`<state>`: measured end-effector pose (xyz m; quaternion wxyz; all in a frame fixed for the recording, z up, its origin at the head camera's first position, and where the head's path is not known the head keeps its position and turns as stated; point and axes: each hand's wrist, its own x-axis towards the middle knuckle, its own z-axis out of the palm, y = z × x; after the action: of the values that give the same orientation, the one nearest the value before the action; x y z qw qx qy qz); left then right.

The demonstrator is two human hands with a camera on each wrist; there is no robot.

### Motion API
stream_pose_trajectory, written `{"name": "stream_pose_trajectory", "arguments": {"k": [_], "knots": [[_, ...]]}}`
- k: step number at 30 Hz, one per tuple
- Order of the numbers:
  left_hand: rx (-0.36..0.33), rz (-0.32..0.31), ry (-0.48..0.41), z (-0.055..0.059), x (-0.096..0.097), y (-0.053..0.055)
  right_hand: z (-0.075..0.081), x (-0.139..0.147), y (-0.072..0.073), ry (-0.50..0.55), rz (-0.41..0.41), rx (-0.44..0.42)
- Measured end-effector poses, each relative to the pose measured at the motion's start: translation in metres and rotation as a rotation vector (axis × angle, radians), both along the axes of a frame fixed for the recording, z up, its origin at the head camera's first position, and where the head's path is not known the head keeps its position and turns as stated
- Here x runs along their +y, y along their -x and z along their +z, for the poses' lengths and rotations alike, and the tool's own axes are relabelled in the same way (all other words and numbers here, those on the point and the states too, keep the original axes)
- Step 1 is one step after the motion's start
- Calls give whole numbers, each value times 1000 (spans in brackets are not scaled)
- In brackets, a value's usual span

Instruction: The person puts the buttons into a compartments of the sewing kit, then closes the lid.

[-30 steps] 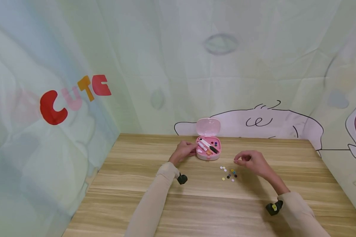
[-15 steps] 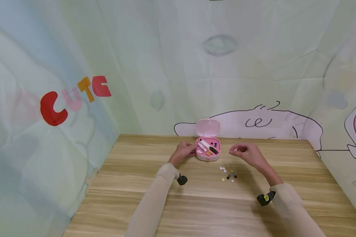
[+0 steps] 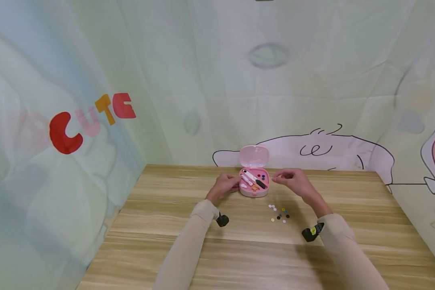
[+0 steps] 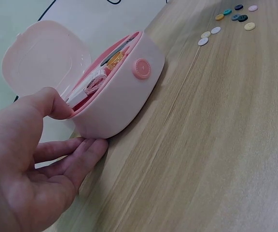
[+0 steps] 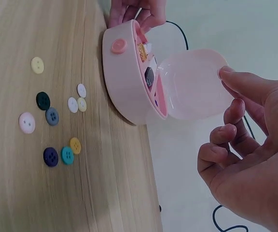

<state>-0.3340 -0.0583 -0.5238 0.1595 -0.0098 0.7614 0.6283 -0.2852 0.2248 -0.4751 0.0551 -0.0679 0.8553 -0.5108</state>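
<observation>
A pink sewing box (image 3: 254, 193) stands with its translucent lid (image 3: 254, 156) raised at the back of the table. My left hand (image 3: 224, 185) grips the box's left side, the thumb on the rim and the other fingers low against the base. Inside lie a white tool with a dark end (image 3: 261, 183), an orange-gold item (image 4: 115, 60) and a few small buttons (image 3: 263, 177). By the box's right rim hovers my right hand (image 3: 295, 183), thumb and index finger pinched on what seems a small button, mostly hidden by the fingertips.
Several loose buttons (image 5: 52, 116) in white, yellow, teal, pink and dark colours lie on the wooden table (image 3: 239, 257), in front and to the right of the box. Behind the table's back edge hangs a printed curtain (image 3: 188, 80).
My right hand has moved left and away from me, from beside the loose buttons to the box's right rim. The left hand keeps its place on the box.
</observation>
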Motion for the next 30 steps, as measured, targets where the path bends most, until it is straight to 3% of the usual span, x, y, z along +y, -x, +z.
{"name": "stream_pose_trajectory", "arguments": {"k": [13, 30], "knots": [[3, 3, -12, -1, -1, -1, -11, -11, 21, 132, -71, -134], [-5, 8, -21, 1, 0, -2, -23, -16, 34, 208, -112, -204]]}}
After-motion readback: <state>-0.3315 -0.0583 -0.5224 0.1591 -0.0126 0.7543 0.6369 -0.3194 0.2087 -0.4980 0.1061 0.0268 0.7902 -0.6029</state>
